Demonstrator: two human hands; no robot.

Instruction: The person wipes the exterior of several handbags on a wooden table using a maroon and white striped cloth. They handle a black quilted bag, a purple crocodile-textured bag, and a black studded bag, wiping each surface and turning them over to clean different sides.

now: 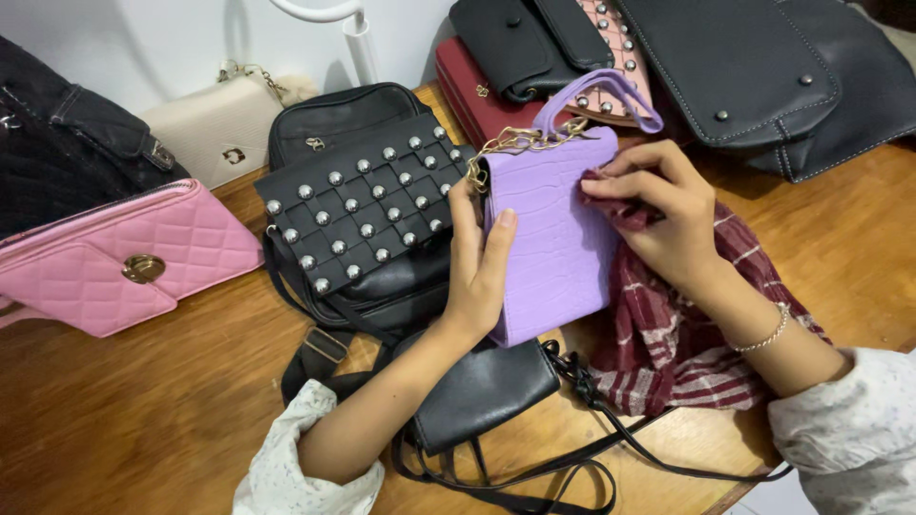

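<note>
Left hand [477, 272] grips the purple handbag [553, 238] mid-frame, right hand [658, 215] pinches a maroon cloth [668, 334] against it; the gold chain [510, 148] could snag that cloth

Lilac handbag [558, 238] is showing matt, scale-embossed faux leather with a shiny gold metal chain [510, 145]. Cloth [677, 334] is looking like soft woven maroon-and-white check. Studded black bag [358, 205] is reading matt leather-like with glossy domed metal studs. Pink purse [114, 257] is looking quilted, slight sheen, brass-coloured clasp. Table [143, 410] is showing smooth varnished wood.
</note>
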